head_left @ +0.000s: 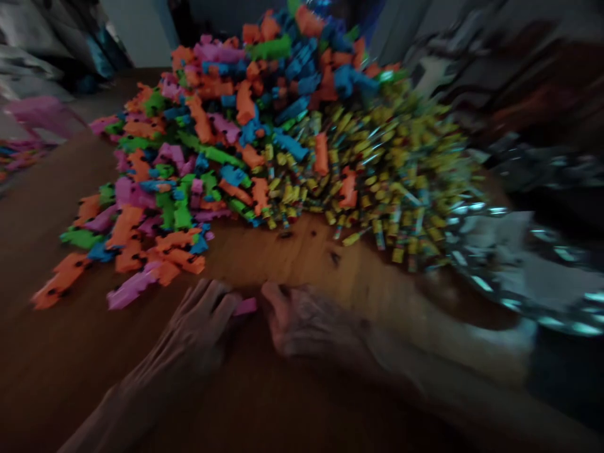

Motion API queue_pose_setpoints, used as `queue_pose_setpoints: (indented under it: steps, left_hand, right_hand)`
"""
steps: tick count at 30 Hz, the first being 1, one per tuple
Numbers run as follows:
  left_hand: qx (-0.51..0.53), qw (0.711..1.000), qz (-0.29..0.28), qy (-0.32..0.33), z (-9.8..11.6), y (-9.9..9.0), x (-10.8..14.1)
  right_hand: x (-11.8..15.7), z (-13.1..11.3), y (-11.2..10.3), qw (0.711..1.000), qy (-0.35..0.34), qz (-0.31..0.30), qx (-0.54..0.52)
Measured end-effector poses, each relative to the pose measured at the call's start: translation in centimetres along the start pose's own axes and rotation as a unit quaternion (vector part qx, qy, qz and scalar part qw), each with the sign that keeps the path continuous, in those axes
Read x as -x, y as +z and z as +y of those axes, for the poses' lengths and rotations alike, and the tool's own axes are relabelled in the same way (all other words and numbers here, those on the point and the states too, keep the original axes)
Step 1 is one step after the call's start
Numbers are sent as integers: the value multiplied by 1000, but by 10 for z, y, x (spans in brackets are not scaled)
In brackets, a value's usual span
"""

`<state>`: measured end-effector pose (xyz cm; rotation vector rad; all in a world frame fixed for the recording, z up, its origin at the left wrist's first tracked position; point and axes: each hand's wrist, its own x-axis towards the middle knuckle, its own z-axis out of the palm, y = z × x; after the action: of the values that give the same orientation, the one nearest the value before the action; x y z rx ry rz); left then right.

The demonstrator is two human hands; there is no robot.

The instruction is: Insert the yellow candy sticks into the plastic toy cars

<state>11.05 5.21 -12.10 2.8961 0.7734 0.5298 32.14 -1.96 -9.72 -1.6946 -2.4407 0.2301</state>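
Near the front of the wooden table, my left hand [201, 321] is closed around a small pink plastic toy [245, 306]. One end of the toy sticks out past my fingers; the rest is hidden. My right hand [302, 318] is just to the right of that end, fingers curled in, and whatever it may hold is out of sight. Beyond my hands lies a heap of orange, pink, green and blue plastic toys [202, 138] with small black wheel-like parts. Beside it spreads a pile of small clear tubes with yellow ends [396, 170].
A round tray with a shiny scalloped rim [481, 286] stands at the right, with pale sheets in it. Several loose toys [136, 283] lie left of my hands on the wooden table [283, 258]. A pink stool-like thing [44, 113] is at the far left.
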Motion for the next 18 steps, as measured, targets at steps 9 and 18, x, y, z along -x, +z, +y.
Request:
queue_pose_setpoints:
  steps: [9, 18]
  left_hand:
    - [-7, 998, 16, -53, 6, -28, 37]
    - [-95, 974, 50, -201, -13, -95, 99]
  right_hand:
    - [29, 42, -26, 996, -38, 6, 75]
    - [46, 149, -7, 972, 123, 82, 181]
